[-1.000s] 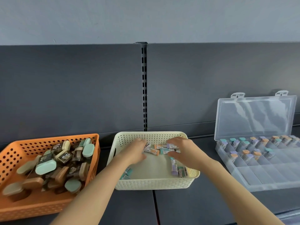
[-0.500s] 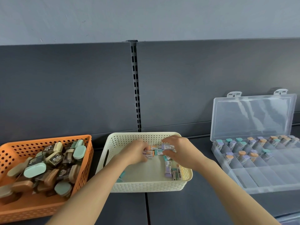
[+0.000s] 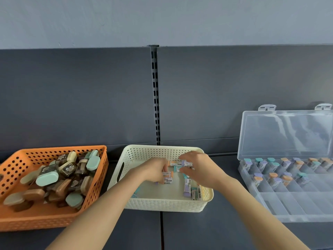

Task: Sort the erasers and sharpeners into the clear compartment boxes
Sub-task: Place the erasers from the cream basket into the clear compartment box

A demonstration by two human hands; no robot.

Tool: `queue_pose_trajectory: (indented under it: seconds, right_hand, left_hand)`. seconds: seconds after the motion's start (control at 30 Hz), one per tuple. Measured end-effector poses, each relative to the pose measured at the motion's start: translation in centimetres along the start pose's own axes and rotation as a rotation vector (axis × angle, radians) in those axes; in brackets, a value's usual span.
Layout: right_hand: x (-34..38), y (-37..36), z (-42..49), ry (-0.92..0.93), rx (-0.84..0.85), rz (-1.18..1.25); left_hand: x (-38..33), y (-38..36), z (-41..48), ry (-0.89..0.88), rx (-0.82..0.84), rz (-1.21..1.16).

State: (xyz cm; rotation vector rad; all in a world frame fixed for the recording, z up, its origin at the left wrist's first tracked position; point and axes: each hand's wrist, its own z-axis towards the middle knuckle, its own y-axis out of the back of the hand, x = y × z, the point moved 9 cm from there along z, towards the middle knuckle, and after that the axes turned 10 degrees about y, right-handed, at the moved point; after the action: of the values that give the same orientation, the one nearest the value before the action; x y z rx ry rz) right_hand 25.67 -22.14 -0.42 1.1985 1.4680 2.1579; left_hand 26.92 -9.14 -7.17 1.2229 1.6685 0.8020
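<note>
A perforated cream basket of woven-look plastic is seen on a dark matte shelf, and loose paper-sleeved, block-shaped erasers lie in it. A few are gripped by the curled fingers of the left hand. Others are pinched in a flat bundle between thumb and fingers of the right hand. How many are held cannot be counted, since the fingers cover them. Rounded, smooth sharpeners are heaped in an orange basket at the left, which is cut off by the frame edge. The clear compartment box at the right is likewise cut off, its lid is raised, and its far cells are filled. Since the earlier frames both hands have stayed in the cream basket, with their grips little changed.
</note>
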Motion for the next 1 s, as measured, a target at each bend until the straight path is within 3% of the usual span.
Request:
queue_pose_trajectory:
  seconds: [0.53, 0.77, 1.0]
  right_hand:
    - [1.4, -1.1, -0.4, 0.047, 0.054, 0.005]
    - [2.1, -2.9, 0.5, 0.049, 0.143, -0.014]
    - [5.7, -7.8, 3.3, 0.119, 0.354, -0.028]
  left_hand:
    - [-1.0, 0.3, -2.9, -0.065, -0.192, 0.348]
    - [3.5, 5.0, -4.9, 0.053, -0.389, -0.13]
    - [8.0, 7.1, -10.5, 0.15, -0.639, -0.37]
